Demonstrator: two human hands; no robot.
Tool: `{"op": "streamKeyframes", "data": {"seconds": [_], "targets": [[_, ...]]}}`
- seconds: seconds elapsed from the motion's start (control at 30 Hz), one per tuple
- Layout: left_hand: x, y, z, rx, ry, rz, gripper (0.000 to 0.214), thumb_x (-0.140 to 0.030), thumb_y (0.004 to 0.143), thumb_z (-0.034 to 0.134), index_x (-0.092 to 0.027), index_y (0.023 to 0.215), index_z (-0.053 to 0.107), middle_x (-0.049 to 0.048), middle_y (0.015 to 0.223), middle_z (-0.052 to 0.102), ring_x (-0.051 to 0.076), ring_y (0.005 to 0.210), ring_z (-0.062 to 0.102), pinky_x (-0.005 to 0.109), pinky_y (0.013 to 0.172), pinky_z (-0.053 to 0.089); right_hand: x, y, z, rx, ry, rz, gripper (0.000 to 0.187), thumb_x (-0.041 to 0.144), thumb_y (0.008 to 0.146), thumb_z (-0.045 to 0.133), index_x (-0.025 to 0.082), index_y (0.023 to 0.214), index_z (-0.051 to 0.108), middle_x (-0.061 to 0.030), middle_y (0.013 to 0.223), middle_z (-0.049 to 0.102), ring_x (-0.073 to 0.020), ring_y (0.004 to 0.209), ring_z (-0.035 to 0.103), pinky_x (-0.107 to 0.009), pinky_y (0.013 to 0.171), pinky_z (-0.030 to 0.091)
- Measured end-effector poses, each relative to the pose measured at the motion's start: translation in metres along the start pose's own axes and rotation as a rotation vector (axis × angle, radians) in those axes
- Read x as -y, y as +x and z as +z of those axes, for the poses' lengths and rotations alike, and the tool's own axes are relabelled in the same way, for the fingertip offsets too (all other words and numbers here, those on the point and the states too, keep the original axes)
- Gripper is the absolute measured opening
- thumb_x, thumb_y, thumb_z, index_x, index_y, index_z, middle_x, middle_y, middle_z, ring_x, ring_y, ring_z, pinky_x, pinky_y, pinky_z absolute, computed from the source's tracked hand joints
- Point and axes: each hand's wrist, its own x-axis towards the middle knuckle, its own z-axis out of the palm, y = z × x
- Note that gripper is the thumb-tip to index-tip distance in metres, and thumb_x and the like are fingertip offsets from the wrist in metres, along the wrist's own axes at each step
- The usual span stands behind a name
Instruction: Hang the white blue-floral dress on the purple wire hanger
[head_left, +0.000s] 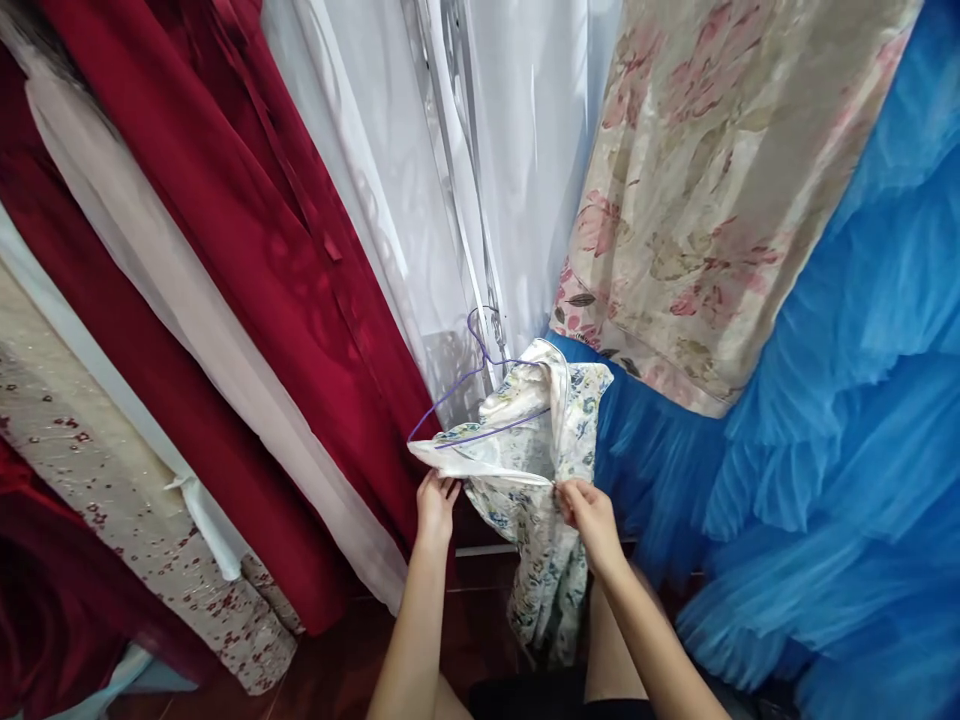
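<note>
A white dress with blue and yellow flowers (570,575) hangs down low in the middle, its neck opening spread wide. Inside that opening sits a thin purple hanger (442,400), its hook pointing up toward the white cloth behind. My left hand (437,508) has its fingers closed on the dress below the hanger's left end. On the right side of the opening, my right hand (590,515) pinches the fabric's edge, and the white edge runs taut between both hands. The fingertips of both hands are partly hidden.
Long red gowns (300,330) hang to the left, beside a beige dress with red dots (150,530). White fabric (517,150) hangs behind. A pink floral dress (697,210) and blue ruffled tulle (847,420) hang at right. Dark red floor (337,670) shows below.
</note>
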Motion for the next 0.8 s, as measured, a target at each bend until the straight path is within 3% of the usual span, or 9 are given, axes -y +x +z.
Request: {"op": "streamKeyframes", "data": {"seconds": [0.07,0.2,0.33,0.43,0.47,0.53,0.6,0.7,0.8], "targets": [[0.014,-0.001,0.001,0.145,0.285,0.092,0.009,-0.016,0.083,0.054,-0.017,0.083,0.064,0.0047,0.082,0.067,0.017,0.076,0.064,0.035,0.082,0.051,-0.015,-0.005,-0.019,-0.102,0.021,0.03,0.04,0.05,0.077,0.064,0.021,0.055,0.047,0.005,0.046,0.04,-0.0095,0.044,0.03,-0.025,0.045,0.022],[0.018,-0.004,0.002,0.467,0.737,0.239,0.016,-0.026,0.079,0.066,-0.015,0.067,0.062,0.0014,0.067,0.062,0.017,0.071,0.056,0.029,0.076,0.046,-0.042,-0.018,-0.051,-0.149,-0.019,0.093,0.036,0.051,0.079,0.065,0.022,0.061,0.052,0.0045,0.049,0.042,-0.0122,0.044,0.034,-0.027,0.045,0.027],[0.007,-0.033,0.023,0.726,0.822,0.397,0.03,-0.04,0.094,0.052,-0.014,0.083,0.063,0.0015,0.079,0.061,0.017,0.08,0.056,0.028,0.079,0.044,-0.061,-0.026,-0.071,-0.321,-0.042,0.119,0.03,0.051,0.078,0.066,0.022,0.076,0.059,-0.0002,0.063,0.057,-0.0174,0.054,0.048,-0.029,0.05,0.04],[-0.003,-0.074,0.052,0.859,0.741,0.411,0.031,-0.041,0.098,0.048,-0.015,0.091,0.063,0.0033,0.087,0.062,0.018,0.087,0.057,0.028,0.083,0.044,-0.05,-0.027,-0.07,-0.409,-0.074,0.032,0.037,0.055,0.079,0.067,0.021,0.095,0.063,-0.0075,0.095,0.07,-0.0251,0.084,0.063,-0.035,0.072,0.052],[-0.006,-0.088,0.061,0.913,0.743,0.413,0.031,-0.041,0.098,0.049,-0.015,0.092,0.064,0.0035,0.088,0.062,0.018,0.088,0.057,0.027,0.084,0.044,-0.04,-0.027,-0.066,-0.339,-0.086,-0.013,0.039,0.056,0.081,0.065,0.022,0.099,0.064,-0.0087,0.104,0.07,-0.027,0.096,0.063,-0.037,0.083,0.052],[-0.008,-0.112,0.076,1.002,0.769,0.432,0.029,-0.04,0.098,0.049,-0.016,0.092,0.065,0.0036,0.09,0.063,0.018,0.089,0.058,0.027,0.085,0.044,-0.015,-0.028,-0.054,-0.054,-0.069,-0.035,0.045,0.063,0.088,0.057,0.021,0.102,0.068,-0.0097,0.111,0.07,-0.0286,0.11,0.061,-0.04,0.097,0.047],[-0.005,-0.123,0.085,1.002,0.781,0.461,0.028,-0.04,0.098,0.049,-0.017,0.093,0.064,0.0035,0.091,0.063,0.018,0.089,0.058,0.027,0.086,0.044,0.01,-0.032,-0.042,0.289,0.017,0.09,0.064,0.075,0.09,0.041,0.02,0.103,0.07,-0.011,0.104,0.072,-0.0293,0.105,0.064,-0.043,0.097,0.048],[0.011,-0.114,0.081,0.826,0.744,0.461,0.032,-0.045,0.098,0.048,-0.017,0.09,0.061,0.0017,0.082,0.059,0.016,0.08,0.055,0.027,0.077,0.044,0.033,-0.038,-0.031,0.629,0.057,0.302,0.078,0.084,0.086,0.034,0.017,0.099,0.072,-0.0095,0.084,0.071,-0.0275,0.085,0.067,-0.042,0.082,0.053],[0.032,-0.095,0.063,0.663,0.626,0.35,0.037,-0.052,0.094,0.051,-0.017,0.085,0.057,-0.0002,0.076,0.052,0.015,0.073,0.05,0.026,0.069,0.043,0.037,-0.04,-0.033,0.713,-0.139,0.243,0.065,0.078,0.079,0.058,0.014,0.087,0.071,-0.0044,0.072,0.065,-0.0211,0.071,0.061,-0.034,0.071,0.051]]}}
